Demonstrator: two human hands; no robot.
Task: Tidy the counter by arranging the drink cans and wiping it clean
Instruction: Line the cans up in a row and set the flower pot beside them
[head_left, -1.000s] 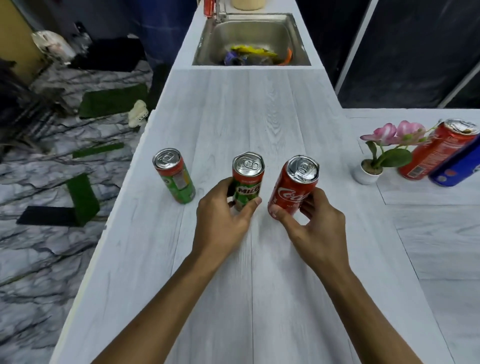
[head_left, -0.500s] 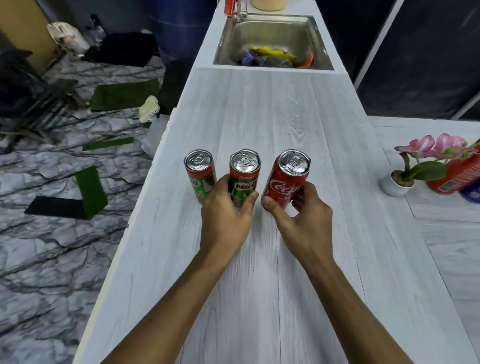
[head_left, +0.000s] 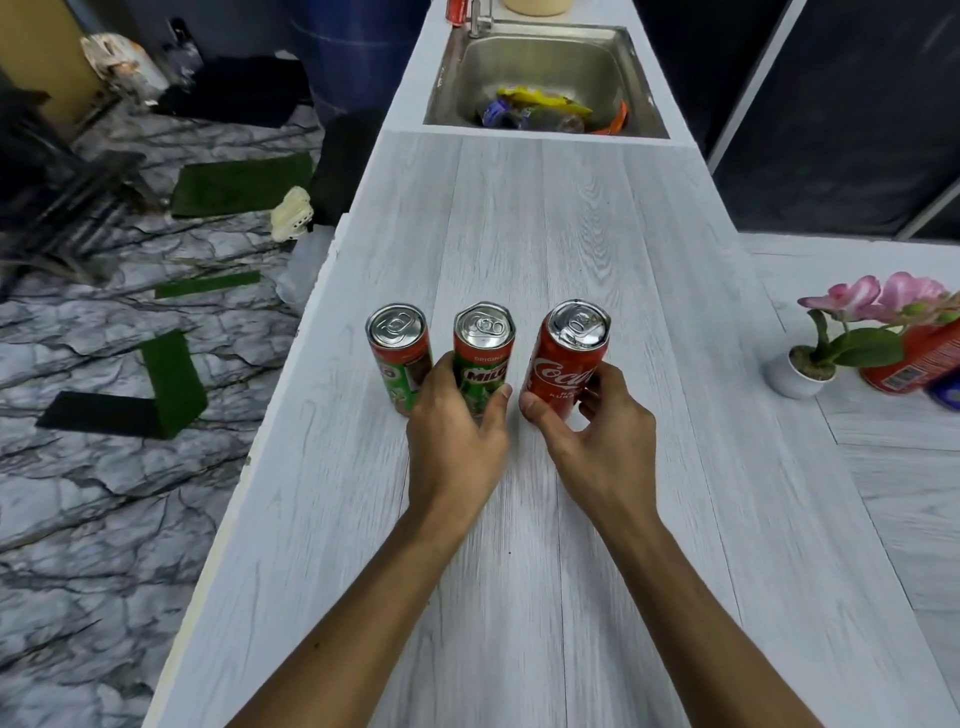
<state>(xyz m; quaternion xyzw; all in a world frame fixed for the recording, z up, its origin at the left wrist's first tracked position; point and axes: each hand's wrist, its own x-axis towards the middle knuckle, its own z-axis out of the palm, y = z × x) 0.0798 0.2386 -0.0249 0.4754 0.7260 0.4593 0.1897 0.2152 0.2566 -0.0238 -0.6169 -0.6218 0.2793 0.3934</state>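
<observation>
Whitewashed wood grain covers the counter (head_left: 519, 223), and three cans stand in a row near its left edge. The left hand (head_left: 457, 441) wraps round the lower half of the middle Milo can (head_left: 484, 358). Its thumb is on the can's right side, and its fingers curl out of sight between that can and the leftmost Milo can (head_left: 399, 348) just beside it. Whether they touch that neighbour I cannot tell.

The right hand (head_left: 597, 441) grips the red Coca-Cola can (head_left: 569, 358), which appears to lean with its top to the right. The thumb sits at its lower left and the fingers curl round its right side. The hand hides the can's base (lifted or resting, I cannot tell).

At the right edge a small potted pink flower (head_left: 797, 371) partly covers another red can (head_left: 901, 364), which the frame cuts off. A sliver of something blue (head_left: 948, 389) sits beside it. Crumpled wrappers lie in the steel sink (head_left: 550, 62) at the far end.
</observation>
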